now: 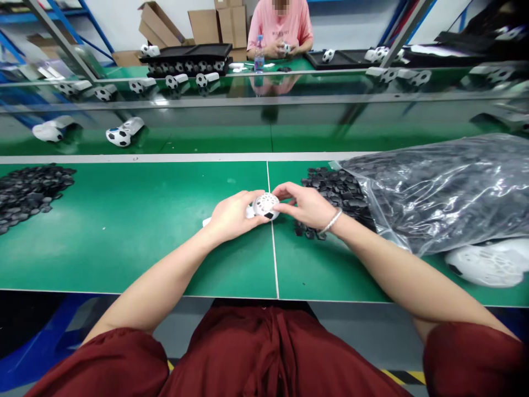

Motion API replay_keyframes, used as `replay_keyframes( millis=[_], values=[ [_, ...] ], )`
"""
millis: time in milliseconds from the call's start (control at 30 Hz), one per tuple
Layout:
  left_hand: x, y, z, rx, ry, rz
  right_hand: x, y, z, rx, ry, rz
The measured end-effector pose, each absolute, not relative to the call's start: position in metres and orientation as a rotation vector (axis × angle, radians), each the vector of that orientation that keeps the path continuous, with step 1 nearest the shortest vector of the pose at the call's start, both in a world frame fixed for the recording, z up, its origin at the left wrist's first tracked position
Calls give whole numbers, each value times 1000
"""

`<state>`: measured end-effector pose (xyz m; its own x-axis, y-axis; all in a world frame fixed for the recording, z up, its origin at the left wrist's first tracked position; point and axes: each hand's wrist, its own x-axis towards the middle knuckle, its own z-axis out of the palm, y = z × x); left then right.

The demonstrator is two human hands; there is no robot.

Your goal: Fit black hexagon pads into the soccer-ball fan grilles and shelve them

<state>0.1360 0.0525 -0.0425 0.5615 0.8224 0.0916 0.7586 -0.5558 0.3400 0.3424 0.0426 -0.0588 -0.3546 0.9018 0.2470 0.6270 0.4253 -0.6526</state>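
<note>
A white ball-shaped piece [265, 206] with holes and a black patch is held above the green table, near the white seam line. My left hand [235, 216] grips it from the left, fingers behind and thumb in front; a white strip-like part shows beyond that hand. At the ball's right side are the thumb and fingers of my right hand [303, 206], bent close together; whether something small sits between them is hidden. Just behind the right wrist lies a pile of small black pieces [341, 190].
A clear plastic bag of black pieces [454, 187] lies at the right, beside a white piece [490, 263]. Another black pile [31, 190] is at the far left. Beyond, a belt [206, 129] carries white pieces; a person [281, 27] sits opposite.
</note>
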Motion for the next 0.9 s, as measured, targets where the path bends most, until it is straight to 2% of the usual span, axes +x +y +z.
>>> replay_keyframes(
  millis=[133, 233, 367, 600, 800, 900],
  values=[
    [138, 50, -43, 2617, 1272, 329, 364, 47, -45, -1671, -2437, 521],
    [139, 51, -45, 2714, 1259, 353, 367, 48, -46, -1780, -2567, 593],
    [137, 54, -49, 2772, 1286, 412, 364, 43, -46, -1742, -2648, 638],
    [135, 55, -51, 2731, 1273, 365, 368, 40, -49, -1681, -2695, 414],
    [135, 56, -54, 2748, 1253, 392, 363, 37, -46, -1359, -2577, 684],
    [134, 57, -54, 2717, 1230, 399, 357, 35, -43, -1232, -2468, 678]
  ],
)
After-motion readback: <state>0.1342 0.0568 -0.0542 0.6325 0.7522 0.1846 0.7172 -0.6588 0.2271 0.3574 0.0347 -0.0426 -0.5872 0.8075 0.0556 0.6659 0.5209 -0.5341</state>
